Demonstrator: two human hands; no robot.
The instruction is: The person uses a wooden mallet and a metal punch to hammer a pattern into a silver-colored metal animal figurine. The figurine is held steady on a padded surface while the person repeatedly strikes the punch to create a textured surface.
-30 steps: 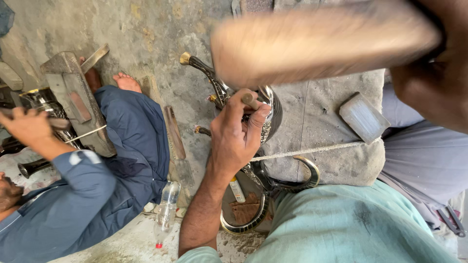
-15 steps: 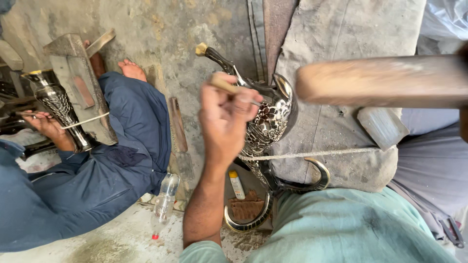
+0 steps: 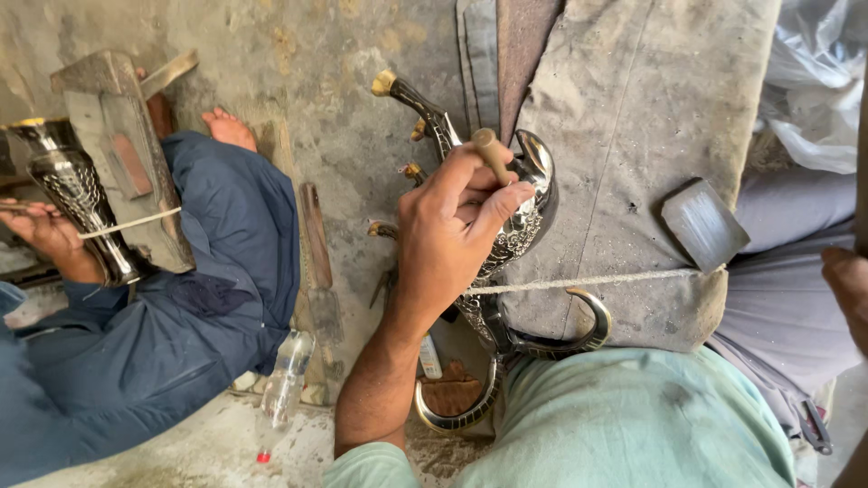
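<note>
Since half a second ago the wooden handle that crossed the upper right of the head view has swung out of sight, and only the edge of the right hand [image 3: 848, 294] shows at the right border; whether it is spread or clenched cannot be told. Over the same interval the left hand [image 3: 457, 230] has stayed on the work with its tool held at much the same lean.

From the head camera, the left hand pinches a short wooden-topped punch [image 3: 493, 154] between thumb and fingertips, the other fingers curled round it. Its shaft leans, head up and to the left, tip down and to the right, against the swollen body of an ornate silver metal jug [image 3: 529, 212].

That jug lies on its side under the hand, its long axis running from the brass-tipped spout [image 3: 402, 90] at upper left down to the curved handle [image 3: 592, 330] and round foot [image 3: 457, 411] near the person's green shirt. It rests against a dusty grey padded block [image 3: 633, 136], and a taut cord [image 3: 588, 280] crosses it toward the right.

So the punch head faces up and toward the right hand, which is well apart from it; the left hand is the one on the jug.

To the left a co-worker in blue holds a silver vase [image 3: 77, 203] beside a wooden block [image 3: 122, 145]. A plastic bottle [image 3: 285, 375] lies on the floor.
</note>
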